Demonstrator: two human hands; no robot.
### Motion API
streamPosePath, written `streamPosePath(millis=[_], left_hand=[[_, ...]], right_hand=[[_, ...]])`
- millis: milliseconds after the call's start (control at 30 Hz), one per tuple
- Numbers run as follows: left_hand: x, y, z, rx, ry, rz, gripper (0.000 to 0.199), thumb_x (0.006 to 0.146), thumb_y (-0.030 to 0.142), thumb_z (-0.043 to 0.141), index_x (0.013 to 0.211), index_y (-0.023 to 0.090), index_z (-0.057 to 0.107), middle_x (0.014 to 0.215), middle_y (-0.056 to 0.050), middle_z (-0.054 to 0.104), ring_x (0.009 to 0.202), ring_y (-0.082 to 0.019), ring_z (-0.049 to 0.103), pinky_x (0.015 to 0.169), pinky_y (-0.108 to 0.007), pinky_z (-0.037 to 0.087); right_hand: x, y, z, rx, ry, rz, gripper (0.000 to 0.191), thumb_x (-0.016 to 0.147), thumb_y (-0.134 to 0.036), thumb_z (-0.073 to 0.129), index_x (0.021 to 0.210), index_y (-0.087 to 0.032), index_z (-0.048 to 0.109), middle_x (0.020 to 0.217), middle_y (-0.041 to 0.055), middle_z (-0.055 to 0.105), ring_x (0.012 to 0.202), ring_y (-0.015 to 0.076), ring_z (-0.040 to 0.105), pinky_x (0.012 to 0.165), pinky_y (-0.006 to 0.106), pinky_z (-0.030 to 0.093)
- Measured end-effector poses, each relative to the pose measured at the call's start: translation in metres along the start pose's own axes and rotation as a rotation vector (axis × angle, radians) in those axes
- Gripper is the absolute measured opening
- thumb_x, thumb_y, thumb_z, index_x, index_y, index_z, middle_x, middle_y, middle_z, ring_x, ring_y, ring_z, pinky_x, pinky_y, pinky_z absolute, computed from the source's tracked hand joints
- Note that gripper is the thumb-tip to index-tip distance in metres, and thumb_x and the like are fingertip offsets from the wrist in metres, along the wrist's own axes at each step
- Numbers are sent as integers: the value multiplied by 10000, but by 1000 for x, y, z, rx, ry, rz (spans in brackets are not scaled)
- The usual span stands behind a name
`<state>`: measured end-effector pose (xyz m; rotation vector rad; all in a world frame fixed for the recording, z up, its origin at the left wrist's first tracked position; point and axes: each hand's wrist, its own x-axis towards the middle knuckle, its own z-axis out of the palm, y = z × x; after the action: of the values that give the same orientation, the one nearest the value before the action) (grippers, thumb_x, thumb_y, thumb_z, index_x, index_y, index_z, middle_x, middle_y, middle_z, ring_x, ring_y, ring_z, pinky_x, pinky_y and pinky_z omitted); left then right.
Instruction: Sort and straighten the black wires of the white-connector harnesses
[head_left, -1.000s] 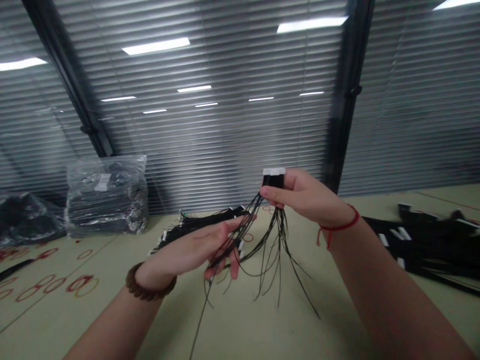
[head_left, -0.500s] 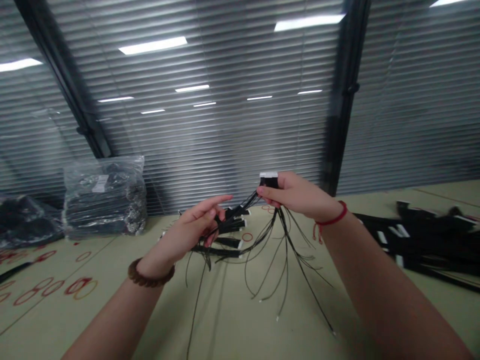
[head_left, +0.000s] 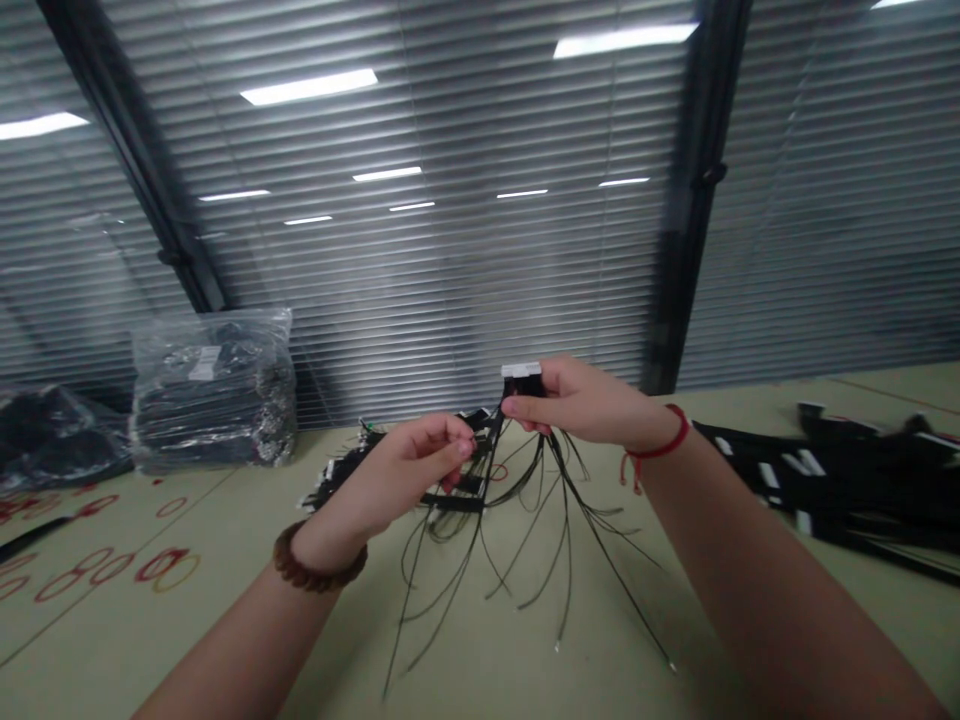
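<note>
My right hand (head_left: pixel 574 402) grips a wire harness (head_left: pixel 523 386) just below its white connector (head_left: pixel 521 370), thumb in front. Thin black wires fan out and hang down from it, some with small pale tips. To the left, my left hand (head_left: pixel 420 460) is closed, thumb and index finger pressed together close to the strands on the harness's left side. Whatever lies between those fingertips is too small to make out. Behind my left hand, a pile of black cables with white connectors (head_left: pixel 330 480) lies on the table, partly covered by the hand.
On the pale table (head_left: pixel 247 640), red rubber bands (head_left: pixel 112 570) are scattered at the left. A clear bag of bundled cables (head_left: pixel 214 400) stands at the back left, beside another dark bag (head_left: pixel 56 440). Black cables (head_left: pixel 840 490) with white connectors lie at the right. Window blinds (head_left: pixel 465 250) rise behind.
My left index finger has gone from stretched out to pinched against the thumb. Wires that were by my left fingers now hang lower. The right hand has shifted slightly left and down with the harness.
</note>
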<state>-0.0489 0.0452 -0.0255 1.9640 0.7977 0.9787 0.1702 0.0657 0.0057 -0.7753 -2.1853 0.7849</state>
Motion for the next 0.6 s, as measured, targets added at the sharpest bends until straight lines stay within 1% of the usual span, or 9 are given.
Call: streamPosePath(millis=[33,100,167,233,333,433,533,567,600], left_hand=[[0,1,0,20,22,37,122,869,276,538,827,164,558,705,15,500,607,-110,468,568,-230,392],[-2,5,0,70,34,117,117,865,250,542,790,173,586,845,-21,534,800,-144,514,725,-269,415],[-5,9,2,131,4,185,147,849,237,562,738,171,633,988,-57,539,997,-186,493,869,-306,377],[-7,11,5,190,-16,227,158,841,224,570,726,168,664,1037,-76,542,1059,-209,477,912,-326,353],[-8,11,12,246,4,239,136,844,196,566,764,167,672,903,-63,585,891,-181,538,793,-307,403],[-8,8,17,259,35,206,123,841,176,570,759,162,660,754,-33,592,708,-146,533,631,-266,408],[-8,3,18,225,80,157,40,826,188,602,798,166,620,714,-11,580,636,-126,516,558,-238,396],[-8,2,19,194,88,138,36,821,197,612,832,172,589,714,-2,575,622,-121,522,546,-231,402],[-8,0,19,155,92,121,92,815,205,619,869,181,549,721,6,571,611,-118,532,535,-225,412]], right_hand=[[0,0,1,11,-1,3,232,795,-323,583,684,-128,527,567,-19,514,511,76,461,470,184,343],[1,-1,2,35,7,14,229,809,-310,556,683,-120,533,583,-5,533,509,74,472,468,183,352],[1,-3,3,63,17,19,232,825,-296,524,685,-112,542,611,8,554,504,67,474,467,181,352],[1,-5,5,92,11,12,236,836,-292,503,694,-109,550,627,12,567,494,58,466,460,177,341],[1,-8,6,121,-14,-5,235,834,-289,498,702,-107,563,608,6,564,483,53,458,454,176,328],[1,-8,7,123,-27,-4,218,829,-246,489,687,-102,571,600,6,564,484,54,466,458,177,334],[2,-7,6,118,-9,4,202,830,-193,472,675,-101,563,624,8,577,487,54,475,457,176,343],[2,-6,6,113,-3,7,204,832,-184,469,671,-101,562,619,6,575,486,55,477,457,176,344],[2,-6,6,106,2,10,208,834,-179,468,666,-100,562,610,4,572,486,55,478,459,175,347]])
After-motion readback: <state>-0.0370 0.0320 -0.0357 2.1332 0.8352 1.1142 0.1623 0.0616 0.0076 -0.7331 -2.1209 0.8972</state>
